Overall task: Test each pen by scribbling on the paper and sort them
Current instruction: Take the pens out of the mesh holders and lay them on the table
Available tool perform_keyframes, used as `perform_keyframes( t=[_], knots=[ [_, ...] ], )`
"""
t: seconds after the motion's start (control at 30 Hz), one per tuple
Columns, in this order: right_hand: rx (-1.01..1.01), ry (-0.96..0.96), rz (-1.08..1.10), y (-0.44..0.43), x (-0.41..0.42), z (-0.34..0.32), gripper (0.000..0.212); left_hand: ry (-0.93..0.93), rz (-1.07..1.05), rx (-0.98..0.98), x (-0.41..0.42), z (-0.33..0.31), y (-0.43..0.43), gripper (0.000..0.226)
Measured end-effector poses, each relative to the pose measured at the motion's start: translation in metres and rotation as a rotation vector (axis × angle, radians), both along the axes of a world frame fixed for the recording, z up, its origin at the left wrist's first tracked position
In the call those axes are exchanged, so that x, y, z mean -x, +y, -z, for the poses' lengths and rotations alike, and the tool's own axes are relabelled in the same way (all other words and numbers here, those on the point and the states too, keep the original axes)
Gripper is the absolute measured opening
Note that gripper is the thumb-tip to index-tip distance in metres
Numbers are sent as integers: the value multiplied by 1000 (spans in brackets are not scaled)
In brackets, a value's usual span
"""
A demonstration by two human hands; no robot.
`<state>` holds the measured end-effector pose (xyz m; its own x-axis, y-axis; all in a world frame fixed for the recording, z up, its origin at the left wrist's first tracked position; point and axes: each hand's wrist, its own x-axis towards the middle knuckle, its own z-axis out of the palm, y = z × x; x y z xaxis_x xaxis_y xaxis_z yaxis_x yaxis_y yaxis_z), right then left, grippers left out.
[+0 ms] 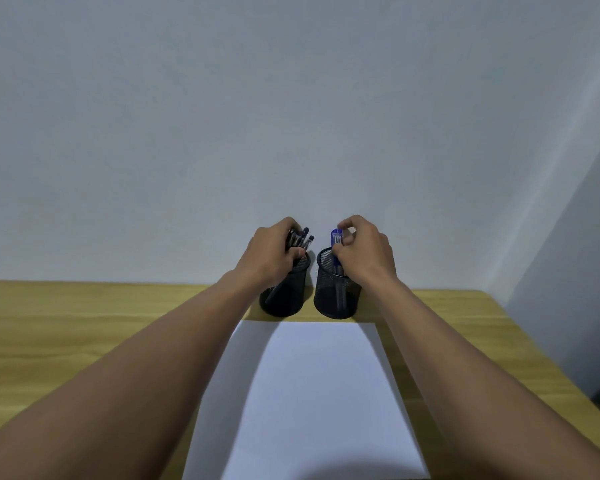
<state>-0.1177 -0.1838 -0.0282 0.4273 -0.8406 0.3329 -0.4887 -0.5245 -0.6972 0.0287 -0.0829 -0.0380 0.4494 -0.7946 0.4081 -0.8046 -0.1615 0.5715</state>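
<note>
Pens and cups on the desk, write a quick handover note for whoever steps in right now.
Left hand: wrapped around a bunch of dark pens standing in the left cup.
Right hand: fingers pinching a blue-capped pen that stands in the right cup.
Both mesh cups stand side by side at the far edge of the paper, on the desk.
Done: nothing shows; the paper is blank, no scribbles.
Left: scribble with each pen, then sort. Which cup is for which pens cannot be told.
</note>
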Motion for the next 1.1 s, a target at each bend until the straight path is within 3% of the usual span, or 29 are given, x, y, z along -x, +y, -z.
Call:
perform_keyframes(
  t=[0.17, 0.6, 1.1],
  knots=[
    [52, -23, -27, 0, 7, -4, 38, -123, 42, -9, -5, -6, 0, 29],
    [73, -54, -67, 2, 13, -7, 40, -189, 55, -12, -5, -11, 0, 38],
    [199, -249, -2, 20, 23, -56, 39, 73, -31, 289, 5, -67, 14, 36]
  ],
)
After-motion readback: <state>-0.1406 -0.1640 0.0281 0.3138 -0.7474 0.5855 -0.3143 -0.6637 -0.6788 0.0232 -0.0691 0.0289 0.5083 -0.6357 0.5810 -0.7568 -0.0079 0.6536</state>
